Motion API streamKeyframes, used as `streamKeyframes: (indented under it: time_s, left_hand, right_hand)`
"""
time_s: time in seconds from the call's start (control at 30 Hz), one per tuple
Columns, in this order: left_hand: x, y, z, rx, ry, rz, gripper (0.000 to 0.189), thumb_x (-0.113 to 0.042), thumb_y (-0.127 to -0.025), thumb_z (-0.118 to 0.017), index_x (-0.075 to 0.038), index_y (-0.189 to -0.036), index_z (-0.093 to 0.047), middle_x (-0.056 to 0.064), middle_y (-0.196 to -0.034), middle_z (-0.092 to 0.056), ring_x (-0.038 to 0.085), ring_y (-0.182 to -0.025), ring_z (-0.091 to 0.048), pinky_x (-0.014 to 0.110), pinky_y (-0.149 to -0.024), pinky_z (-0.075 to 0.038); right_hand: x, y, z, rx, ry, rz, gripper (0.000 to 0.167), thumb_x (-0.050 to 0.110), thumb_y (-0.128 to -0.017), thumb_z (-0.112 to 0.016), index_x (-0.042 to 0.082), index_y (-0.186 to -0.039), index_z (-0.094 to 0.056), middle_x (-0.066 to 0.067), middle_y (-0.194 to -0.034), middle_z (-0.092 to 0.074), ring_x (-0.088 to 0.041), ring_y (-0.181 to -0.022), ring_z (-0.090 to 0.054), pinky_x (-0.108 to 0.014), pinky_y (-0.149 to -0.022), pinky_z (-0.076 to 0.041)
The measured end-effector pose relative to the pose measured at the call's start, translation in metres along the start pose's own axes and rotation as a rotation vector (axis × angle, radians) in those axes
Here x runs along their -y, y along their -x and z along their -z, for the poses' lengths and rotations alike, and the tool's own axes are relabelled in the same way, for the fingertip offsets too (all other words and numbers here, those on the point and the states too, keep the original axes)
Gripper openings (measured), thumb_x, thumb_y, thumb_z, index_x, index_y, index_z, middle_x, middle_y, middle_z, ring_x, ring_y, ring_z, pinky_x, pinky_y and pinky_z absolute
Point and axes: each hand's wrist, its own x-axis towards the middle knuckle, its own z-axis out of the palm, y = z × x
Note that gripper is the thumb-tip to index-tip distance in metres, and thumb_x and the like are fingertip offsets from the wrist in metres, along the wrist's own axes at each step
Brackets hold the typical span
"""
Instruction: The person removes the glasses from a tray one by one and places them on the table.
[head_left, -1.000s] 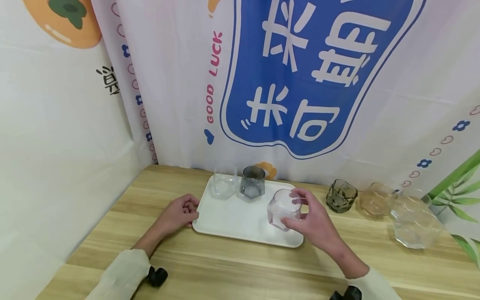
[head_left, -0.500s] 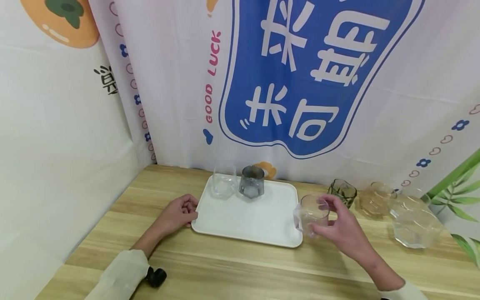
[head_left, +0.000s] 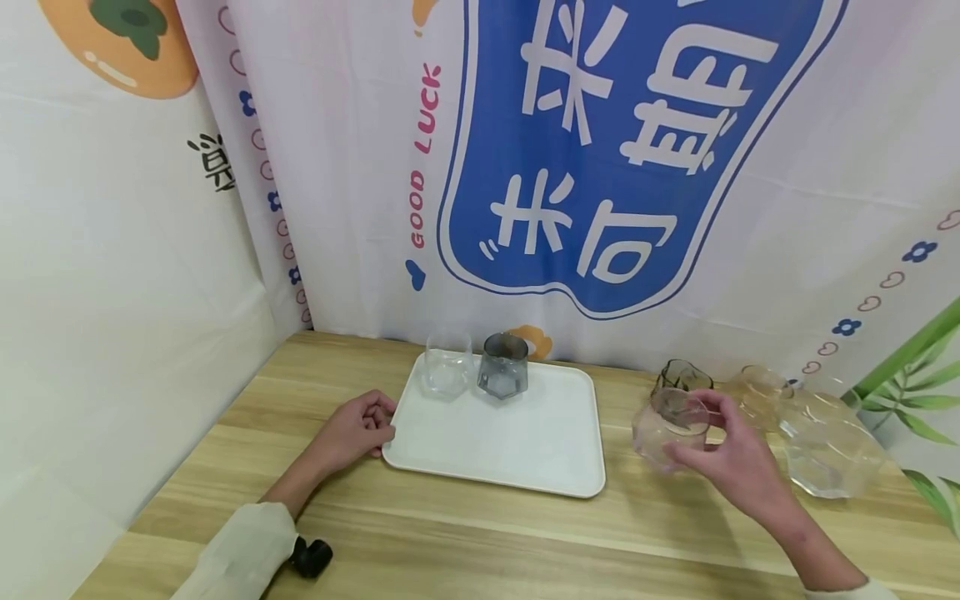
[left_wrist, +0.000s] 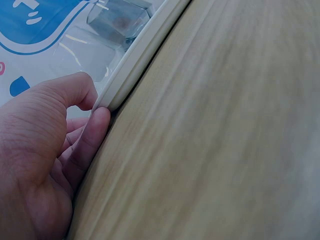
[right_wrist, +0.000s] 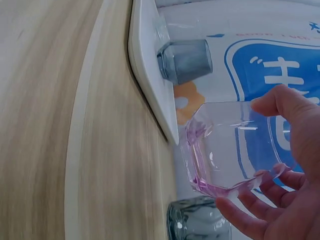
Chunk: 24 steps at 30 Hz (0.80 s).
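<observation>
My right hand (head_left: pixel 738 454) grips a clear, pink-tinged glass cup (head_left: pixel 671 429) above the table, to the right of the white tray (head_left: pixel 517 450). In the right wrist view, thumb and fingers (right_wrist: pixel 245 215) lie on opposite sides of this faceted cup (right_wrist: pixel 230 150). My left hand (head_left: pixel 352 429) holds the tray's left edge. In the left wrist view, its bent finger and thumb meet at the tray rim (left_wrist: pixel 132 65). On the tray's back left stand a clear glass cup (head_left: pixel 447 371) and a smoky grey glass cup (head_left: pixel 504 371), side by side.
Behind the held cup stands a dark olive glass (head_left: pixel 686 375), partly covered. Farther right are an amber glass (head_left: pixel 757 392) and clear glassware (head_left: pixel 832 458). A printed cloth (head_left: pixel 360 208) hangs along the table's back edge (head_left: pixel 341 335).
My right hand has carried the pink-tinged cup from over the tray's right side rightward, past its edge to above the bare tabletop. The left hand and tray have stayed put.
</observation>
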Motion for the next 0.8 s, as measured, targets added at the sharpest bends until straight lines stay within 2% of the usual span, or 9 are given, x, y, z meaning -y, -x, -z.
streamKeyframes:
  time_s: [0.33,0.43,0.6,0.7,0.77,0.8]
  left_hand:
    - [-0.003,0.002,0.001,0.001,0.007,0.009,0.030,0.000,-0.087,-0.070,0.004,-0.115,-0.060,0.010,-0.084,-0.057,0.018,-0.067,-0.058,0.030,-0.057,-0.058]
    - [-0.003,0.001,0.001,-0.006,0.000,0.016,0.028,0.000,-0.087,-0.069,0.002,-0.114,-0.060,0.010,-0.084,-0.057,0.019,-0.067,-0.058,0.031,-0.057,-0.058]
    - [-0.003,0.002,0.000,-0.001,-0.001,0.024,0.029,0.001,-0.086,-0.069,0.002,-0.114,-0.060,0.010,-0.084,-0.057,0.020,-0.067,-0.058,0.032,-0.057,-0.058]
    - [-0.003,0.002,0.000,0.002,0.001,0.018,0.029,0.001,-0.087,-0.069,0.003,-0.114,-0.060,0.010,-0.084,-0.057,0.019,-0.067,-0.058,0.031,-0.057,-0.058]
    - [-0.004,0.002,0.000,0.003,0.003,0.009,0.030,0.000,-0.087,-0.069,0.004,-0.115,-0.059,0.010,-0.084,-0.057,0.019,-0.067,-0.058,0.031,-0.057,-0.057]
    - [-0.005,0.002,0.000,0.002,0.004,0.008,0.030,0.000,-0.087,-0.069,0.004,-0.115,-0.059,0.010,-0.084,-0.057,0.019,-0.067,-0.057,0.031,-0.056,-0.057]
  right_hand:
    - [-0.020,0.004,0.019,-0.013,0.059,-0.065,0.074,0.015,-0.082,-0.088,-0.004,-0.138,-0.044,-0.024,-0.129,-0.056,0.000,-0.104,-0.054,-0.008,-0.081,-0.048]
    - [-0.026,0.005,0.025,-0.010,0.089,-0.097,0.075,0.019,-0.084,-0.088,-0.003,-0.139,-0.042,-0.025,-0.129,-0.058,-0.010,-0.107,-0.058,-0.007,-0.080,-0.047]
    - [-0.035,0.007,0.036,0.000,0.140,-0.153,0.079,0.025,-0.085,-0.086,-0.005,-0.141,-0.039,-0.033,-0.128,-0.058,-0.044,-0.112,-0.060,-0.012,-0.074,-0.050]
    - [-0.039,0.009,0.041,0.003,0.154,-0.177,0.079,0.027,-0.086,-0.086,-0.005,-0.141,-0.039,-0.035,-0.127,-0.058,-0.050,-0.113,-0.059,-0.016,-0.071,-0.052]
    - [-0.042,0.009,0.044,0.000,0.165,-0.185,0.078,0.028,-0.086,-0.086,-0.004,-0.141,-0.040,-0.034,-0.127,-0.059,-0.047,-0.113,-0.060,-0.016,-0.070,-0.052]
    - [-0.044,0.010,0.045,-0.002,0.165,-0.183,0.078,0.028,-0.086,-0.086,-0.003,-0.141,-0.040,-0.033,-0.128,-0.059,-0.041,-0.111,-0.062,-0.016,-0.070,-0.052]
